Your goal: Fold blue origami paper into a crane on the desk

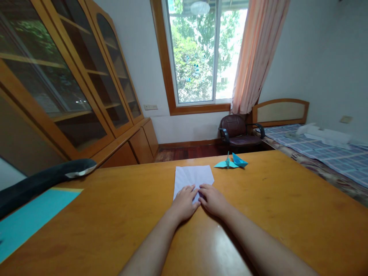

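On the middle of the wooden table (287, 207) lies your pale sheet of paper (193, 177), partly folded; your left hand (184, 203) and right hand (212, 199) press flat on its near edge, fingers spread, clasping nothing. Uneven pressure could let the sheet slide on the glossy top and skew the crease; a wide sweep might knock the blue paper crane (231, 161) just beyond.

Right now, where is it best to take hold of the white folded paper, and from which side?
Probably at the far edge of the white folded paper, from the window side. It lies flat on the wooden table, and the left hand and right hand press its near end, so only the far part is free.
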Action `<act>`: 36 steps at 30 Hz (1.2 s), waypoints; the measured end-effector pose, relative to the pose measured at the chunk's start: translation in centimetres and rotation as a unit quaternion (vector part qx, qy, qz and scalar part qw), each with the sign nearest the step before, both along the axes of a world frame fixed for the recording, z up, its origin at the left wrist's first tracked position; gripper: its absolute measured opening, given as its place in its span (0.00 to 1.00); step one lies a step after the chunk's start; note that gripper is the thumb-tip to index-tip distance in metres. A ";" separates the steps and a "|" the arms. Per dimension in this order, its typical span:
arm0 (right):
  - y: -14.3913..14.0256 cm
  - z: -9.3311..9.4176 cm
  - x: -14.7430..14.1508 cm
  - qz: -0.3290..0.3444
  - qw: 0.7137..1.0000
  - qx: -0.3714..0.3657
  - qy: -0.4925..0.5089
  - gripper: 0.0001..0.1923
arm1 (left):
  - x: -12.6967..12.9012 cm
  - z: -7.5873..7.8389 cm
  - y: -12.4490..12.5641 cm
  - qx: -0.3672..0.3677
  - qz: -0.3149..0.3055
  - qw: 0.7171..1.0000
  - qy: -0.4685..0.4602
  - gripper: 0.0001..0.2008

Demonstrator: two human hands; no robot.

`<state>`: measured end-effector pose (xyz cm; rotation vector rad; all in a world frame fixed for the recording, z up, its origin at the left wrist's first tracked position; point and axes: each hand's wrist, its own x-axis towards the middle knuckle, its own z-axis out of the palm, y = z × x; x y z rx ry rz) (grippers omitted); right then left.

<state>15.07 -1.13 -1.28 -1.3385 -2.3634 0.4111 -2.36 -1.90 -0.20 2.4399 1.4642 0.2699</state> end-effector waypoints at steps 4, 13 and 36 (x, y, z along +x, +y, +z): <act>0.1 0.0 0.2 -0.020 1.000 -0.011 -0.019 0.20 | -0.5 0.2 -0.1 -0.005 -0.025 1.000 -0.011 0.30; 0.3 0.1 0.3 -0.029 0.996 -0.047 -0.072 0.27 | -1.1 0.1 0.1 -0.023 -0.046 0.997 -0.060 0.31; 0.5 -0.1 0.3 -0.032 0.995 -0.050 -0.075 0.28 | -5.8 0.5 2.3 -0.016 0.077 0.966 -0.247 0.18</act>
